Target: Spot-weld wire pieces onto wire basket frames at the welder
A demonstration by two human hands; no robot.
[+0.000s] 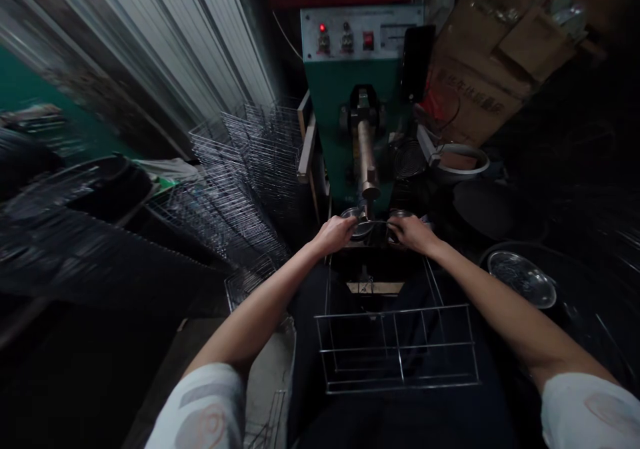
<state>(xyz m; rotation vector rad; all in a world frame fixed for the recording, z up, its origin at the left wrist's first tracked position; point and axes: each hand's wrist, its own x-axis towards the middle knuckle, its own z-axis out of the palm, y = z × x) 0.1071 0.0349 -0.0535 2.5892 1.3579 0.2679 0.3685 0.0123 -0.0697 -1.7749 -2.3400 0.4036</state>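
A thin metal wire rack (399, 348) reaches from the machine back over my lap, its gridded end nearest to me. At its far end, my left hand (335, 234) is closed on the wire frame, beside a small round metal dish (363, 230). My right hand (411, 233) pinches the frame on the other side, and a thin wire runs between both hands. Just above and between them is the copper-coloured electrode arm (367, 162) of a green spot-welding machine (330, 129). The fingertips and exact contact under the electrode are too small to make out.
Stacked wire racks (245, 169) stand at the left by a corrugated metal sheet (200, 29). On the right are a metal bowl (523, 279) of small wire pieces, a round pot (460, 159) and a cardboard box (480, 82). A phone (417, 62) hangs on the machine.
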